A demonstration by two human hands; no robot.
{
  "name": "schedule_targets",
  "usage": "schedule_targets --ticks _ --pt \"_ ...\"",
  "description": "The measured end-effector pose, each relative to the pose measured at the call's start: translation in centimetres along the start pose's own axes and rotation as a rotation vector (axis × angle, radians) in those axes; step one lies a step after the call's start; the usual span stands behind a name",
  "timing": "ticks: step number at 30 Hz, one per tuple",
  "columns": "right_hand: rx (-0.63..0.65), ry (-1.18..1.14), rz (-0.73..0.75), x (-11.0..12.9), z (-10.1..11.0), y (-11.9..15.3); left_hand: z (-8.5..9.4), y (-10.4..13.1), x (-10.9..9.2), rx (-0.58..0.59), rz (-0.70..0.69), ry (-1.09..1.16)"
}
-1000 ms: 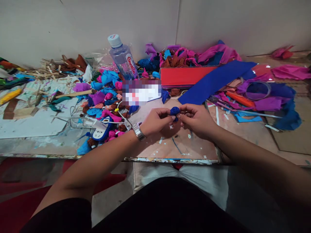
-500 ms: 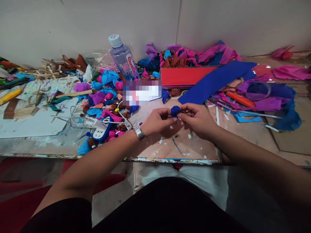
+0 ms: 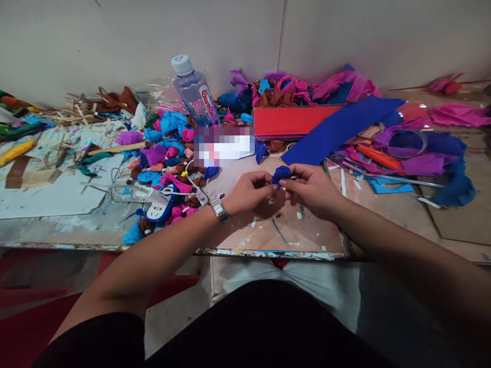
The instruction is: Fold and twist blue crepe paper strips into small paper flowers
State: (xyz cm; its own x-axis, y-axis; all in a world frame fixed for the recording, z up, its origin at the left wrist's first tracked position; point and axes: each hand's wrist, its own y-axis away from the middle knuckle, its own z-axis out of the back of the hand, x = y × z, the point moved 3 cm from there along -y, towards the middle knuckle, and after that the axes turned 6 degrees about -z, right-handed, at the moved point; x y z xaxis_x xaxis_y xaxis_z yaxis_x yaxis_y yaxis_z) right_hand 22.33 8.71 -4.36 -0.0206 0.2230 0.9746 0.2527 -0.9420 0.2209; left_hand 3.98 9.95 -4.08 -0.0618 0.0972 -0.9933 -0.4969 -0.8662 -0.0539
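A small dark blue paper rose [image 3: 282,174], rolled in layers, is pinched between both hands above the middle of the table. My left hand [image 3: 252,193], with a metal watch [image 3: 219,207] at the wrist, closes its thumb and fingertips on the rose's left side and base. From the right, my right hand [image 3: 311,189] grips it with thumb and index finger. The fingers partly hide the rose's lower part. Behind the hands lies a wide strip of blue crepe paper [image 3: 341,130], draped over the end of a red box [image 3: 299,121].
To the left stand a clear bottle [image 3: 195,97] and a blue-and-white power strip [image 3: 163,204] with cables among many crumpled paper flowers. A wooden-handled tool [image 3: 117,148] lies farther left. At right are a tape roll [image 3: 407,142], an orange cutter [image 3: 379,157] and paper scraps.
The rose has tilted and shifted slightly to the right between my fingers. My right hand has moved a little to the right with it; the left hand has barely moved.
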Motion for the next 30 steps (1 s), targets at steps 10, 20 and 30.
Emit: schedule_targets --ticks 10,20,30 --pt "0.033 0.005 0.013 0.25 -0.44 0.43 0.18 0.06 0.15 0.054 -0.052 -0.122" --pt "-0.020 0.080 0.182 0.49 -0.31 0.31 0.23 -0.03 0.07 -0.045 -0.131 0.077" --pt "-0.018 0.092 0.191 0.61 -0.46 0.42 0.25 -0.03 0.15 -0.048 -0.203 0.128"
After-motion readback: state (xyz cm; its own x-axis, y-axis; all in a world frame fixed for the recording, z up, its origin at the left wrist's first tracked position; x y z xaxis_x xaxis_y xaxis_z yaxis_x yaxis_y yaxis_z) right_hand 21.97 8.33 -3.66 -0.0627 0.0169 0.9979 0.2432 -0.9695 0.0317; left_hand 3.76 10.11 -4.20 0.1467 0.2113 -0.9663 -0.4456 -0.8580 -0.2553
